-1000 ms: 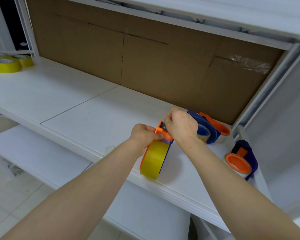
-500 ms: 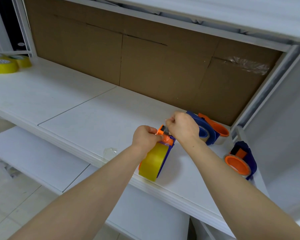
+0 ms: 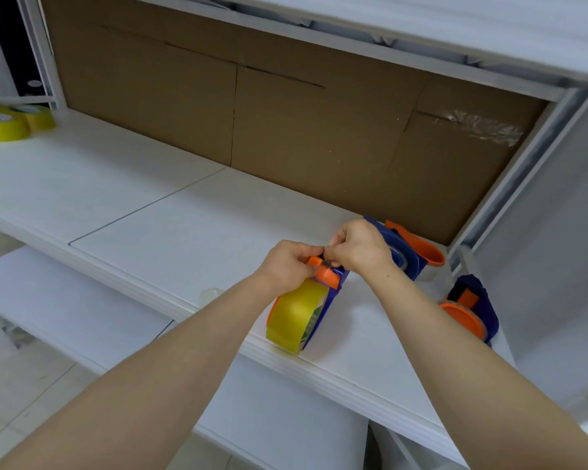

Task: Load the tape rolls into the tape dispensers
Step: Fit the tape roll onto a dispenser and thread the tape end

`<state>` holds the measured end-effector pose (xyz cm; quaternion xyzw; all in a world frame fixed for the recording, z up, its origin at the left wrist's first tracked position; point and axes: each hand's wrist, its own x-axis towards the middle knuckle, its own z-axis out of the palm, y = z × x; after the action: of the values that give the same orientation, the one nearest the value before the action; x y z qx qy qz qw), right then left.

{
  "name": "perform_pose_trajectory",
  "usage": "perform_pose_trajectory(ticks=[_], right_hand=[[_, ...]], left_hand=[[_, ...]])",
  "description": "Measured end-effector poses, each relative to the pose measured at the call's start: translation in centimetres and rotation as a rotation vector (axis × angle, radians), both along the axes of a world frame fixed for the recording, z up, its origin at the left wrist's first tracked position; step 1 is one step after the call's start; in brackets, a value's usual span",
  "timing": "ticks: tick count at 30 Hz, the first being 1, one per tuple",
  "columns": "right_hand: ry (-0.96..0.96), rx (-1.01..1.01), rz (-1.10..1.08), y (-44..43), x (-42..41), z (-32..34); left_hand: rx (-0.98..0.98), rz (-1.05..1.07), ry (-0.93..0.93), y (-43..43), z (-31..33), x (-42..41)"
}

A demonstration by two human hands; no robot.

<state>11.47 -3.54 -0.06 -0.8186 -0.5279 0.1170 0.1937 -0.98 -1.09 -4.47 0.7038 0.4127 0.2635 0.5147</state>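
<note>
Dispenser [image 3: 331, 300] stands on edge, long axis running away from me, yellow roll [image 3: 296, 317] seated at its near end; at its far end my left hand [image 3: 287, 266] grips the orange head [image 3: 326, 277], right hand [image 3: 360, 249] pinches what's probably the tape end [image 3: 327, 263].

White shelf [image 3: 150, 205]; brown cardboard back panel [image 3: 319, 130], crumpled clear film [image 3: 482, 125] upper right; lower shelf [image 3: 65, 300] beneath.

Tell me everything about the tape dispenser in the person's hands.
The tape dispenser looks plastic, with a blue side frame and an orange top piece. A yellow tape roll sits in it. It stands on edge near the front of the white shelf. The left hand grips its orange top; the right hand pinches there too.
</note>
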Motion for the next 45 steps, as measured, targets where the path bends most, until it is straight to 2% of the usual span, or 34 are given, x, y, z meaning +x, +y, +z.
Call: perform_pose_trajectory(ticks=[5,14,21,28,34,37,39,42,45], right_hand=[[-0.052,-0.003,-0.035,0.3,0.5,-0.9],[-0.135,-0.092,-0.066,1.7,1.2,-1.7],[-0.169,-0.088,-0.078,2.1,1.9,-3.0],[-0.178,-0.028,-0.01,1.9,2.6,-4.2],[-0.114,0.156,0.077,1.8,2.1,-5.2],[-0.077,0.222,0.085,1.7,2.0,-5.6],[-0.054,0.239,0.078,1.5,2.1,-5.7],[-0.023,0.237,0.027,1.3,2.3,-5.7],[0.003,0.248,0.001,1.1,2.2,-5.4]], left_hand=[[0.142,0.021,0.171,0.5,0.0,1.1],[0.155,0.014,0.385,1.8,0.3,2.7],[0.174,0.097,0.531,3.1,0.1,4.6],[0.226,0.14,0.601,3.5,0.1,5.5],[0.278,0.095,0.573,3.2,0.0,4.8],[0.22,0.093,0.467,3.0,-0.1,4.1],[0.083,0.003,0.426,2.6,0.2,3.5],[-0.138,-0.14,0.459,1.5,0.9,2.5],[-0.166,-0.176,0.491,0.6,1.7,1.7]])
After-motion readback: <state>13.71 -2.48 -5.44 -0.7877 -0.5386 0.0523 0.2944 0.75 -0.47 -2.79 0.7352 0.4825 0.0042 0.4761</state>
